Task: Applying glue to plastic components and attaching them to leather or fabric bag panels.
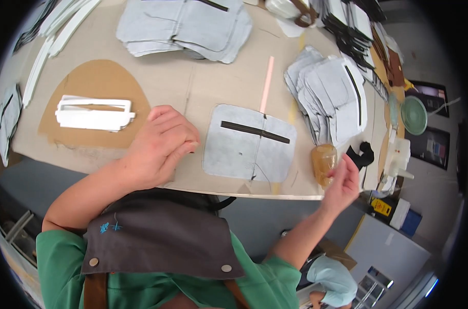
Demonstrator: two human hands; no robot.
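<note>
**Both hands bare at the cutting table, grey panel between them**

Curled loosely into a half-fist, my left hand [159,147] rests on the table [192,87] with nothing in its grip. The right hand [341,186] hovers off the near edge, fingers pinched together at the tips; whether they hold anything I cannot tell. A grey fabric panel [249,144] with a dark strip [254,132] across it lies flat between the two, just right of the left hand, which is the nearer. The strip's long axis runs left to right, tilting slightly down. A clear amber bottle [324,162] stands just beside the right hand, with stacked grey pieces [329,98] beyond.
</note>
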